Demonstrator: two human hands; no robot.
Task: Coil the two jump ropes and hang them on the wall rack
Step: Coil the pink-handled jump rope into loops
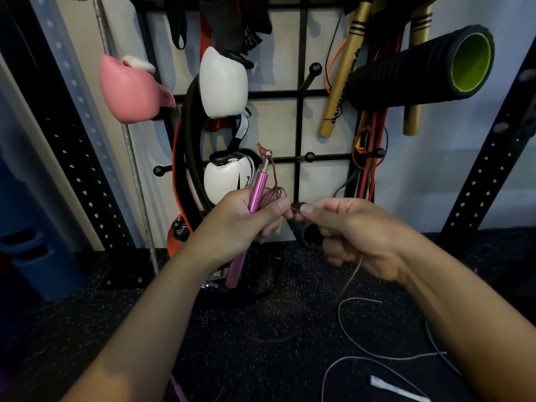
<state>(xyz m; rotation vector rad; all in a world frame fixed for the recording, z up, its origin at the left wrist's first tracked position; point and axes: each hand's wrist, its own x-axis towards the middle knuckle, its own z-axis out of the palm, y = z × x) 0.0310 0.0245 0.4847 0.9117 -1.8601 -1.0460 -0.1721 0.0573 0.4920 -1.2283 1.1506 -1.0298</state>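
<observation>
My left hand (pixel 240 224) grips the pink jump rope handles (pixel 258 188), one pointing up with a metal swivel, the other hanging below the fist, together with several loops of thin reddish cord (pixel 272 195). My right hand (pixel 356 230) pinches the same cord right beside the left thumb; the cord trails down from it to the floor. A second rope, a grey cable (pixel 359 355) with a white handle (pixel 397 388), lies loose on the dark floor at lower right. The black grid wall rack (pixel 301 126) with ball-tipped pegs stands straight ahead.
Pink boxing glove (pixel 130 88) and white gloves (pixel 223 82) hang on the rack's left. Gold bats, a black foam roller (pixel 420 68) and resistance bands hang at right. A free peg (pixel 314 68) sticks out at centre. Perforated black uprights flank the rack.
</observation>
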